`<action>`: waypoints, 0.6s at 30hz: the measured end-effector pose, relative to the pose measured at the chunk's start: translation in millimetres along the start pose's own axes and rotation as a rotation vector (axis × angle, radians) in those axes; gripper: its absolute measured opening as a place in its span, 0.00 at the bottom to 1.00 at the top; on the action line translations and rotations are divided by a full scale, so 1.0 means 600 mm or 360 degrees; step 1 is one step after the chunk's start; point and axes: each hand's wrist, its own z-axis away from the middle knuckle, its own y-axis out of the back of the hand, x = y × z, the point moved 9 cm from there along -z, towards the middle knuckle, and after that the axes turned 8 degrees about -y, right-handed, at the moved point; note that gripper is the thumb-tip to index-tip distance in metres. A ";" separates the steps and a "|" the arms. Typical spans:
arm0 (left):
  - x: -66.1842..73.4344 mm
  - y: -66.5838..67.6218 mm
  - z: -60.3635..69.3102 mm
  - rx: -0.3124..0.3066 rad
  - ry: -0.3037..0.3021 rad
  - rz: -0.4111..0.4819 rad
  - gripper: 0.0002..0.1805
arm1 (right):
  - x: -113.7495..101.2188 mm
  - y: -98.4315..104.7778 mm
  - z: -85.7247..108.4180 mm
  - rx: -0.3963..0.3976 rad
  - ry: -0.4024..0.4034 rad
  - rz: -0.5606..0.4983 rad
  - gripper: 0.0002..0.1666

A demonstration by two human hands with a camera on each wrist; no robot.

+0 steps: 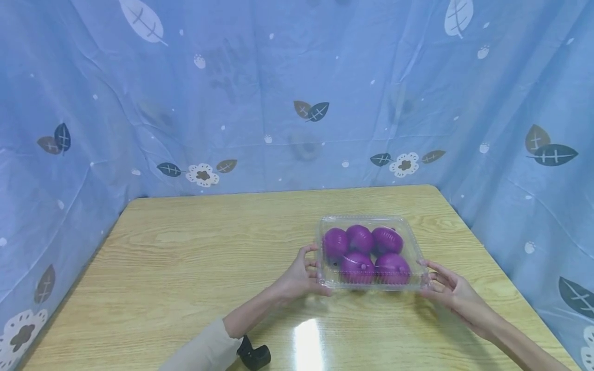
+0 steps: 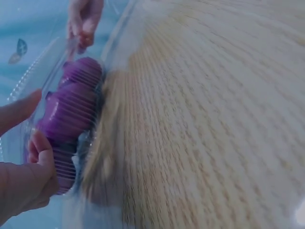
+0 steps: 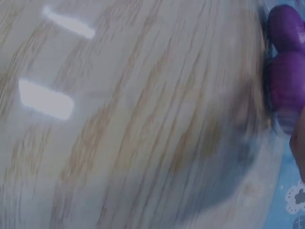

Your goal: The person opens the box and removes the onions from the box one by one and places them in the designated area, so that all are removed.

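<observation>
A closed clear plastic clamshell box [image 1: 327, 222] sits between both hands at the right of the table, holding several round, glossy purple fruit-like objects [image 1: 357, 268]. My left hand [image 1: 297, 278] grips its left side, thumb at the near corner. On the opposite side my right hand [image 1: 457, 296] pinches the right edge near the front corner. The left wrist view shows the left hand [image 2: 28, 183] holding the ribbed wall, with the right hand [image 2: 86, 21] at the far end. Only a sliver of the right hand [image 3: 299, 143] enters the right wrist view. Whether the box touches the table cannot be told.
The wooden table [image 1: 195, 247] extends well to the left of the box. A black curved object [image 1: 255, 356] shows beside the left sleeve at the near edge. A blue patterned curtain [image 1: 260, 77] surrounds the table's back and sides.
</observation>
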 end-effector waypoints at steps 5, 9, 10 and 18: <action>0.004 -0.002 0.001 -0.0020 -0.0052 -0.0118 0.57 | -0.001 -0.001 -0.002 0.0110 -0.0012 0.0040 0.39; 0.004 -0.004 0.002 -0.0064 -0.0083 -0.0100 0.57 | -0.002 -0.002 -0.001 0.0084 0.0007 -0.0012 0.38; 0.004 -0.005 0.002 -0.0072 -0.0088 -0.0091 0.56 | -0.002 -0.001 -0.001 0.0075 0.0008 -0.0021 0.37; 0.005 0.003 0.000 -0.0048 -0.0109 -0.0048 0.51 | 0.004 0.000 0.000 0.0029 -0.0015 -0.0038 0.35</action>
